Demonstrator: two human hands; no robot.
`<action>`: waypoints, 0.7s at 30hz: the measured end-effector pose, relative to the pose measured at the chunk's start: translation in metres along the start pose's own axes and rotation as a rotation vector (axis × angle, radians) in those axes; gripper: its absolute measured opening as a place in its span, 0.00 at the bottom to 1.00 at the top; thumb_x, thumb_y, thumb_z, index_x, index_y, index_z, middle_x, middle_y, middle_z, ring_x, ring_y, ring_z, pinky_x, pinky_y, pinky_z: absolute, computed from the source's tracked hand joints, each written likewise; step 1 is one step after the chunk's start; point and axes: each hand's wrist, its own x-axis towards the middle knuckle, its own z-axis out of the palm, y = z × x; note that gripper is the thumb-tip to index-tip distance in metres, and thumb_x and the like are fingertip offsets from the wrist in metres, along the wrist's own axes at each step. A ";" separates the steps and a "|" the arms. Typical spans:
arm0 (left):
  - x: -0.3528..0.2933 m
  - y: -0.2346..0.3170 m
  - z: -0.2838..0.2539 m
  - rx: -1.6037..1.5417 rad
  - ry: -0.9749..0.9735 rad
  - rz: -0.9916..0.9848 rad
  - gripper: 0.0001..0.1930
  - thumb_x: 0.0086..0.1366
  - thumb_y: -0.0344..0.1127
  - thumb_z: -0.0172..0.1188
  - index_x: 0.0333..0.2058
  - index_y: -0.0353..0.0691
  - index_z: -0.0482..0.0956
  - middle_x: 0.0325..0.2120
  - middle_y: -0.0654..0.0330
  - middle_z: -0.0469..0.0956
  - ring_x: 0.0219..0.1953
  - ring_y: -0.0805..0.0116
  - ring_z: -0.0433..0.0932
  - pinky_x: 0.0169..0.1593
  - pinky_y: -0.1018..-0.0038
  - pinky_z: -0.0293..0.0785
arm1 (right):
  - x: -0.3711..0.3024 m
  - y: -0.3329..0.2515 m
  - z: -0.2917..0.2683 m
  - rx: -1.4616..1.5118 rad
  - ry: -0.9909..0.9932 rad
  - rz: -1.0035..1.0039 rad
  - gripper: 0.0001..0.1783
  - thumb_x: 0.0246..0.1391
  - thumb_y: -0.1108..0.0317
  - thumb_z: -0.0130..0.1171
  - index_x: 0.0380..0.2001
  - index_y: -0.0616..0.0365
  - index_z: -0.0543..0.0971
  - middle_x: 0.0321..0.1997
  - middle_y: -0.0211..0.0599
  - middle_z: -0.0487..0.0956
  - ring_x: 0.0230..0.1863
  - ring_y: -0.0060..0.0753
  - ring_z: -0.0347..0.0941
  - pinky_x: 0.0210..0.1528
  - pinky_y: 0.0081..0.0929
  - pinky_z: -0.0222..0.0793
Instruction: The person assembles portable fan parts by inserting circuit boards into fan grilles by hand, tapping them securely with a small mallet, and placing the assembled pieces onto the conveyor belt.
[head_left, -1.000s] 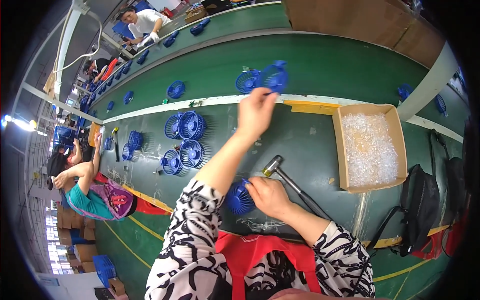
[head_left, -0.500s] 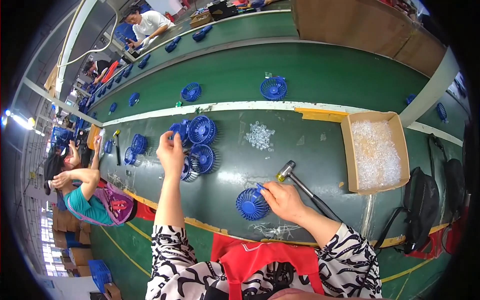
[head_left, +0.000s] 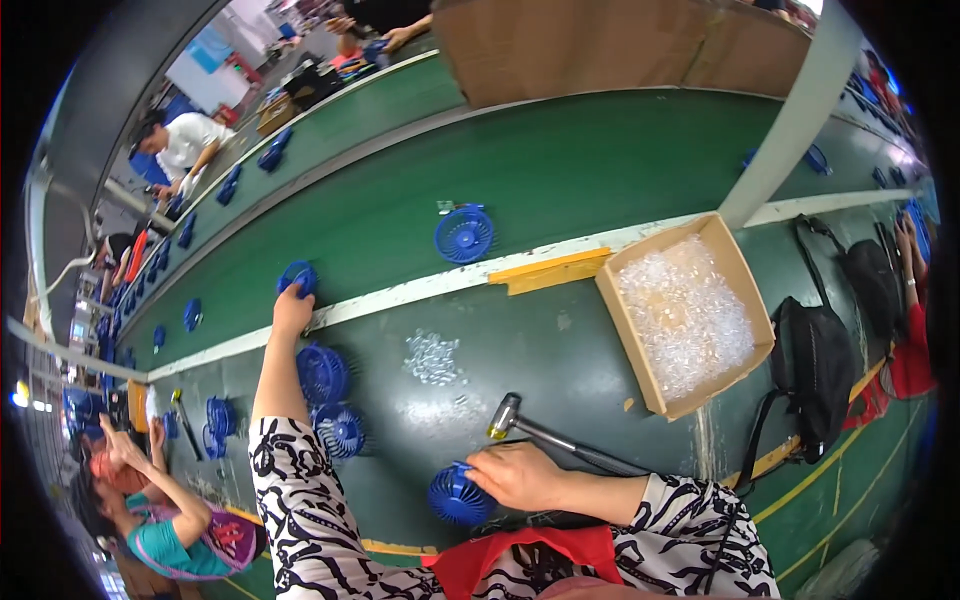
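My right hand [head_left: 515,473] is closed on the small stem of a blue fan housing [head_left: 462,497], a round slatted cage held low over the near side of the dark bench. My left arm stretches far forward, and my left hand [head_left: 293,312] grips the near edge of another blue fan housing [head_left: 298,275] on the green belt. Its fingertips are partly hidden. Beside my left forearm lie more blue fan housings [head_left: 340,430], close together. A hammer [head_left: 545,432] with a yellow-tipped head rests just beyond my right hand.
Small clear plastic pieces [head_left: 432,358] lie in a heap mid-bench. An open cardboard box [head_left: 655,395] full of similar pieces stands at the right, near black bags [head_left: 815,370]. Another blue fan housing [head_left: 465,235] sits on the conveyor belt [head_left: 580,165]. A co-worker [head_left: 165,520] sits at the left.
My left hand has gone from the cluster of fan housings on the bench to one on the belt. The right hand still holds its fan housing. The view has shifted right.
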 end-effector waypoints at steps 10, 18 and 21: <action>0.003 -0.031 -0.008 -0.015 0.189 0.210 0.20 0.64 0.46 0.59 0.47 0.35 0.80 0.39 0.48 0.82 0.37 0.55 0.81 0.43 0.65 0.75 | 0.012 0.012 0.009 0.109 0.046 0.019 0.13 0.56 0.62 0.54 0.26 0.60 0.71 0.20 0.49 0.74 0.26 0.58 0.74 0.29 0.50 0.69; -0.095 0.007 -0.062 -0.685 0.792 1.060 0.19 0.61 0.45 0.61 0.39 0.32 0.83 0.27 0.43 0.81 0.26 0.42 0.78 0.30 0.53 0.74 | 0.009 0.016 0.012 0.081 0.119 0.003 0.15 0.52 0.61 0.56 0.23 0.64 0.74 0.19 0.52 0.75 0.27 0.60 0.74 0.31 0.51 0.69; -0.142 0.009 -0.078 0.307 0.551 0.347 0.20 0.61 0.48 0.62 0.35 0.32 0.84 0.25 0.44 0.81 0.25 0.43 0.79 0.29 0.53 0.74 | 0.010 0.012 0.008 0.065 0.085 0.020 0.15 0.53 0.61 0.56 0.23 0.64 0.75 0.20 0.52 0.75 0.27 0.60 0.74 0.31 0.51 0.69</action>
